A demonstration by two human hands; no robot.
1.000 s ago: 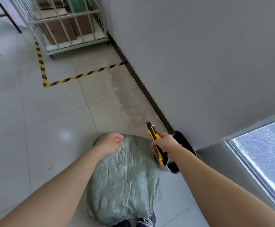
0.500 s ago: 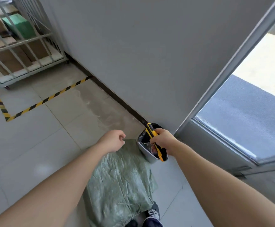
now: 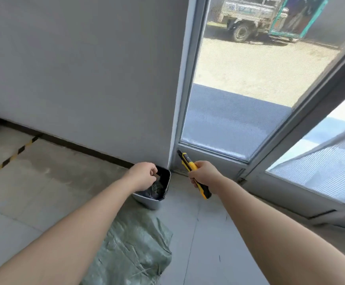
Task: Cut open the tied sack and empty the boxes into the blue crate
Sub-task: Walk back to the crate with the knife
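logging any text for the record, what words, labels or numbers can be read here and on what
Nothing here can be read.
On the truck outside: blue marks on its side, too blurred to read.
On the utility knife: no label shows.
On the floor tape: yellow and black stripes only, no words.

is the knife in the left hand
No, the right hand grips the yellow knife, while the left hand is over the small bin by the wall.
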